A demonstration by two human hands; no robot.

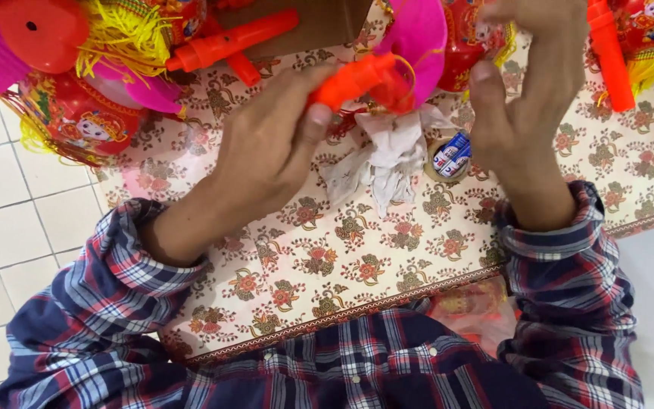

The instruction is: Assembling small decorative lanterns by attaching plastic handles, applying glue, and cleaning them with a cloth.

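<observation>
My left hand (266,148) grips an orange plastic handle (351,79) whose far end meets a pink lantern piece (420,38). My right hand (530,83) is raised beside that lantern, fingers curled near its red printed side (465,42); whether it pinches anything I cannot tell. Under the lantern lies a crumpled white cloth (387,159) and a small roll holding blue and white batteries (450,157). Both arms wear plaid sleeves.
A flower-patterned cloth covers the table (357,250). More red lanterns with yellow tassels (77,113) and loose orange handles (228,42) lie at the back left, others (630,45) at the back right. A white tiled floor (9,220) shows at left.
</observation>
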